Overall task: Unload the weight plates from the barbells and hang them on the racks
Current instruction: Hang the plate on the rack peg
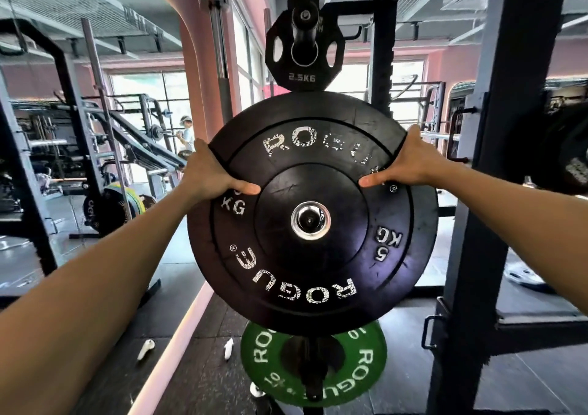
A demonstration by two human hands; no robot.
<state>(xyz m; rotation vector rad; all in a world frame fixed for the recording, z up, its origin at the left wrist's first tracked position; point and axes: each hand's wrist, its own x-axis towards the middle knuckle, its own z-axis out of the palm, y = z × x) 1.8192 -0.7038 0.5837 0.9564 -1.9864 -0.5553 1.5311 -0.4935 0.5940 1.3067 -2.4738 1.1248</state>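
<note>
**Black plate held at rack peg, both hands on rim**

Black plate, marked ROGUE and 5 KG, faces the camera upright. Its steel centre ring shows a peg end inside the hole; how far the plate sits on the peg cannot be told.

Left hand grips the plate's upper-left rim: thumb lies flat on the face pointing toward the centre, fingers wrapped behind the edge, out of sight. Right hand grips the upper-right rim the same way, thumb on the face, fingers curled behind. Both are clamped on the plate.

Above the black plate, a small plate marked 2.5KG hangs on an upper peg, its lower edge just at the black plate's top rim. Below the black plate, a green plate marked ROGUE and 10 hangs on a lower peg, its top hidden behind the black plate. All three line up on one rack post behind.

Right of the black plate, a dark upright. Left of it, a pink column, and far off a person among the racks. Below-left, two white objects lie on the floor.
</note>
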